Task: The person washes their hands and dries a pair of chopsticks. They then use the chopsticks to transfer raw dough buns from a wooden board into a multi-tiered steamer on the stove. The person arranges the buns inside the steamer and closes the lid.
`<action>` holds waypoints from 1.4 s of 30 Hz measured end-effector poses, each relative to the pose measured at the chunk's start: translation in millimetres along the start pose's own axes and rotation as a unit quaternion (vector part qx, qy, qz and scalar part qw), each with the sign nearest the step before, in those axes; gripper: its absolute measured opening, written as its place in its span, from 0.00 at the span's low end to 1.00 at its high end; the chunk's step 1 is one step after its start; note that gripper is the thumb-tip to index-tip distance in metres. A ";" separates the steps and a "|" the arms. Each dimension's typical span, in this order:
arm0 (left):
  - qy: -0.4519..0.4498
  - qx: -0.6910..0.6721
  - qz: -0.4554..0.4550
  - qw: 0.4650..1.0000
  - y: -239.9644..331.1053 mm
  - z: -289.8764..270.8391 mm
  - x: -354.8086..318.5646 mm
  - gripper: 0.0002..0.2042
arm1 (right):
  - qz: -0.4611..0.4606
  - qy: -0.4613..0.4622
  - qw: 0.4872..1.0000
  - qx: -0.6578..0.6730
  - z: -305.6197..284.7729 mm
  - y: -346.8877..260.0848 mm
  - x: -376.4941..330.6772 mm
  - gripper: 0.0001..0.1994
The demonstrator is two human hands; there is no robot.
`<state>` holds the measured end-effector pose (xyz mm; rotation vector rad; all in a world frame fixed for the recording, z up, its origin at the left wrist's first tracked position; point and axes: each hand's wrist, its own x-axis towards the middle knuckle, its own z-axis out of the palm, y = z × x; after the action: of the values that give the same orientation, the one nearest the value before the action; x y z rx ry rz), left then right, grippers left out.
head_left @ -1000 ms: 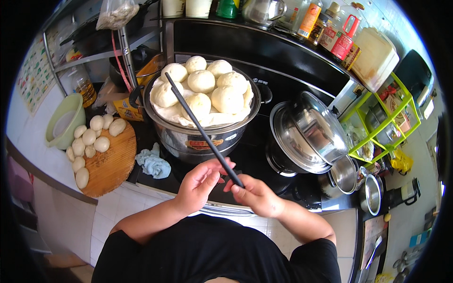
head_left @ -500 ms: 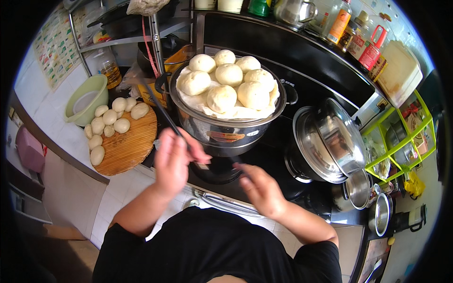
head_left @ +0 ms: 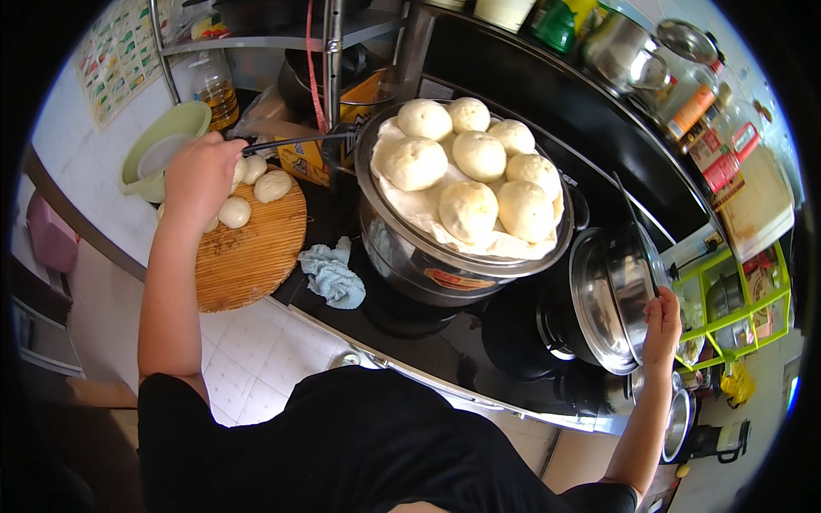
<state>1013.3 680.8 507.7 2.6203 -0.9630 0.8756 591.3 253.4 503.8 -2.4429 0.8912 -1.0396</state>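
Note:
My left hand (head_left: 201, 171) is closed round one end of a black rod (head_left: 286, 143), above the doughy buns on the board. The rod's far end reaches the left handle of a large steel steamer pot (head_left: 419, 274). Several pale round buns (head_left: 469, 209) sit on a whitish cloth (head_left: 432, 214) at the pot's top. My right hand (head_left: 661, 329) is closed at the lower end of a thin dark rod (head_left: 638, 221), which slants up in front of the shiny steel pans (head_left: 594, 291). The right rod's upper tip ends near the pot's right side; whether it touches is unclear.
A round wooden board (head_left: 252, 265) with more buns (head_left: 274, 185) lies at the left, beside a pale green basin (head_left: 137, 158). A light blue rag (head_left: 333, 278) lies on the black stovetop. Bottles (head_left: 693, 111) line the back shelf; a green rack (head_left: 727, 316) stands right.
My hands have moved far apart from in front of the pot, each with its rod. The left rod now points right to the pot's handle. The view has shifted, uncovering the rag.

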 end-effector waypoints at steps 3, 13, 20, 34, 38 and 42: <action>-0.013 0.013 0.080 0.997 -6.5 13.9 15.9 0.07 | 0.032 -0.014 0.996 -0.084 3.6 2.2 18.9 0.10; 0.045 -0.050 0.125 0.990 -48.0 33.7 58.6 0.06 | -0.053 -0.034 0.953 -0.296 8.5 -30.5 75.6 0.09; 0.076 -0.070 0.244 0.964 -48.8 65.9 83.8 0.06 | -0.101 -0.089 0.903 -0.408 26.5 -82.6 103.3 0.07; 0.036 -0.121 0.262 0.957 -31.2 46.4 116.9 0.05 | -0.091 -0.090 0.902 -0.413 25.6 -101.7 105.8 0.06; 0.025 -0.064 0.264 0.962 -47.8 39.2 122.0 0.05 | -0.083 -0.073 0.912 -0.394 18.0 -103.3 104.1 0.05; -0.020 -0.047 0.271 0.961 -43.2 36.0 122.9 0.05 | -0.071 -0.076 0.909 -0.402 13.7 -99.9 103.1 0.05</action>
<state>1132.7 636.1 552.8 2.3278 -1.7340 0.8536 698.0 260.4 600.5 -3.2407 1.2906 -0.5514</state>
